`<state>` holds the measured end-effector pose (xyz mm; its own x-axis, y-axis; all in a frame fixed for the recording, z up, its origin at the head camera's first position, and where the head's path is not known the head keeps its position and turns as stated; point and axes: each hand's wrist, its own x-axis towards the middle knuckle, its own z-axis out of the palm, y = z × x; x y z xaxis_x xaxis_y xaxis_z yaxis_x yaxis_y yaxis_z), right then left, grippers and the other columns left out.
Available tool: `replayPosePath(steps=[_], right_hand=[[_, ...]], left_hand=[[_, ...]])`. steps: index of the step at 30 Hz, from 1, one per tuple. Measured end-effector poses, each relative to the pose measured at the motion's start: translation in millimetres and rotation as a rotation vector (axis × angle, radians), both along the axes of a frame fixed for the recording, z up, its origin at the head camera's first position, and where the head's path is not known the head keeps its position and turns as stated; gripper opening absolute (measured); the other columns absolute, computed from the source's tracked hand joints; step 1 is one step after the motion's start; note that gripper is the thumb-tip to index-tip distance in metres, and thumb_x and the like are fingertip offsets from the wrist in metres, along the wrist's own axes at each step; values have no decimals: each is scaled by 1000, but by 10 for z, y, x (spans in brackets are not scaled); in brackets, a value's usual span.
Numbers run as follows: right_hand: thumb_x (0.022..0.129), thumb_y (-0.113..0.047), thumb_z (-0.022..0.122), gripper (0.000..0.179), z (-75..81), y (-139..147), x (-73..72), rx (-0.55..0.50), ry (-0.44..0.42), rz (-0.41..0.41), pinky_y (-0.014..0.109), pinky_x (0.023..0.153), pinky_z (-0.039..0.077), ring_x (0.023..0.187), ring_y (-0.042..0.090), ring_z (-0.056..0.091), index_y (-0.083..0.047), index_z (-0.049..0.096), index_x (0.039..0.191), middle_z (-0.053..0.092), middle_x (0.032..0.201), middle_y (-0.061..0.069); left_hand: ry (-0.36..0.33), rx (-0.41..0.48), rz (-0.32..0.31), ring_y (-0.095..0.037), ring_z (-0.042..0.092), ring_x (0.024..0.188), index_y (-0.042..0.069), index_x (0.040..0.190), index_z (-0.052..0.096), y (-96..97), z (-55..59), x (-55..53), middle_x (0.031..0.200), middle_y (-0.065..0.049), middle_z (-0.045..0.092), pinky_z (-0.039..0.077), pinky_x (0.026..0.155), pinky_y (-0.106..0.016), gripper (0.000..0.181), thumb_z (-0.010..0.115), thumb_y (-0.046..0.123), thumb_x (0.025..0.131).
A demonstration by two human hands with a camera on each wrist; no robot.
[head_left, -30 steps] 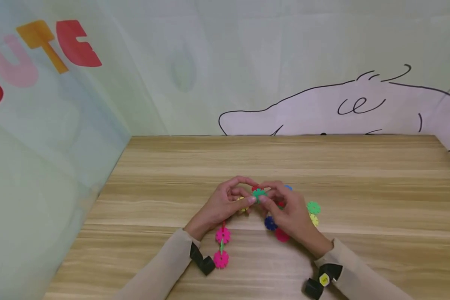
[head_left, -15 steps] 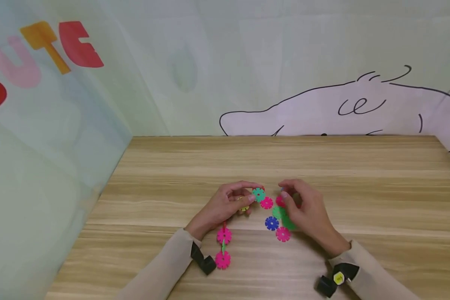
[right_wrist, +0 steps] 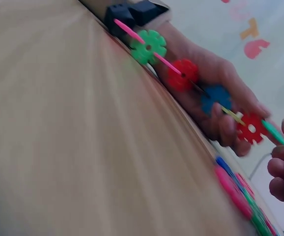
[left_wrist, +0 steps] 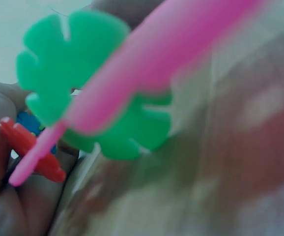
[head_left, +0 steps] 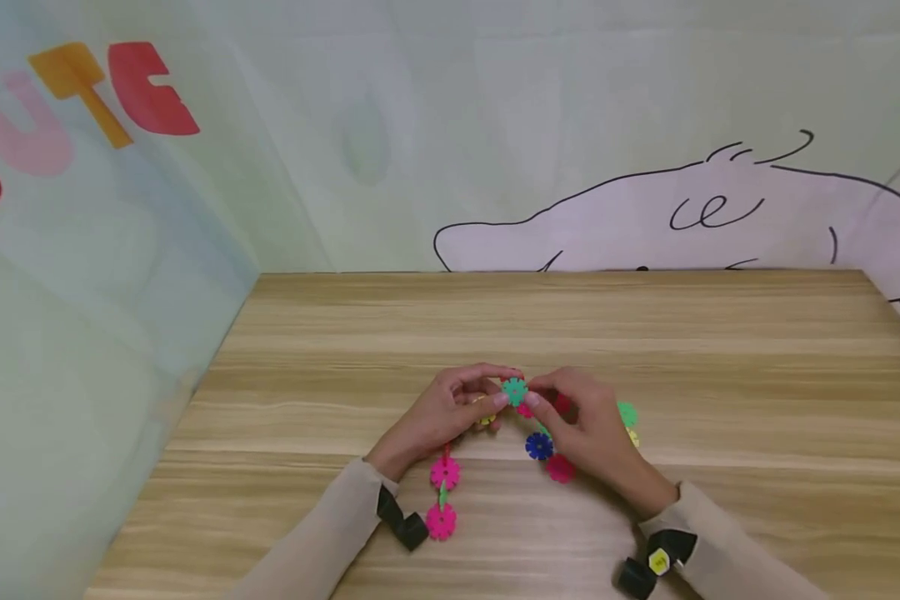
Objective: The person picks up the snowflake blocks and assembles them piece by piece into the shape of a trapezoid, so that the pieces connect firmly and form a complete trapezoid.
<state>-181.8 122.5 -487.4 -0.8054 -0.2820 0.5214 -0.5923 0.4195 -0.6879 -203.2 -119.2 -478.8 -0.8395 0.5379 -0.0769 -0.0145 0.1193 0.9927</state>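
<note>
A chain of notched, flower-shaped plastic discs runs through my left hand, which pinches it near the green disc at its end. A yellow disc shows under the fingers. From below the palm trails the chain's other end, with two pink discs and a thin green one between them. In the right wrist view, a blue disc and a red disc lie along the left fingers. My right hand has thumb and forefinger pinched at the green disc's right rim; I cannot tell which disc is between them.
Loose discs lie on the wooden table under and around the right hand: a dark blue one, a pink one and a light green one among them. Black cameras are strapped to both wrists. Printed cloth walls stand behind and left.
My right hand lets go of the green disc, moves right over the loose discs, then returns to the green disc's rim. My left hand stays nearly still, holding the chain.
</note>
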Motion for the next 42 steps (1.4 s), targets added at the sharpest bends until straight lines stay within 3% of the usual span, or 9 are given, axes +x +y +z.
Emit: replayPosePath(steps=[6, 11, 21, 26, 34, 42], right_hand=[[99, -9, 76, 4, 19, -132, 36, -101, -148, -47, 23, 66, 53, 74, 2, 64, -10, 79, 102, 79, 86, -1], [100, -8, 75, 5, 35, -143, 60, -166, -192, -83, 22, 61, 49, 69, 3, 59, -7, 79, 99, 78, 84, 4], [102, -8, 72, 9, 93, -130, 89, -248, -274, -199, 21, 66, 48, 71, 8, 59, -8, 78, 96, 72, 78, 4], [102, -9, 73, 8, 95, -136, 90, -226, -297, -149, 21, 64, 50, 71, 7, 60, -6, 78, 98, 75, 83, 7], [103, -11, 72, 10, 80, -139, 83, -211, -313, -144, 21, 65, 50, 71, 8, 59, -6, 78, 98, 75, 83, 8], [102, -11, 73, 10, 72, -142, 59, -191, -336, -107, 20, 67, 53, 71, 4, 63, -4, 79, 98, 78, 85, 10]], left_hand=[[-10, 38, -28, -10, 70, 78, 19, 146, 66, -22, 18, 13, 109, -13, 73, 49, 64, -19, 38, 65, 17, 109], [-38, 73, -43, -12, 75, 85, 16, 149, 62, -32, 41, 22, 127, -20, 74, 56, 75, -21, 40, 64, 18, 109], [-50, 65, -36, -14, 77, 85, 14, 149, 62, -19, 53, 21, 126, -26, 73, 61, 80, -23, 41, 65, 14, 108], [-36, 53, -40, -13, 77, 86, 15, 150, 61, -18, 53, 15, 128, -24, 74, 60, 79, -22, 42, 65, 15, 108], [-44, 59, -32, -13, 77, 85, 16, 149, 61, -21, 52, 20, 125, -25, 73, 60, 80, -22, 41, 65, 16, 108], [-9, 59, -45, -12, 80, 88, 16, 148, 61, -27, 39, 8, 127, -22, 75, 58, 81, -21, 42, 67, 17, 107]])
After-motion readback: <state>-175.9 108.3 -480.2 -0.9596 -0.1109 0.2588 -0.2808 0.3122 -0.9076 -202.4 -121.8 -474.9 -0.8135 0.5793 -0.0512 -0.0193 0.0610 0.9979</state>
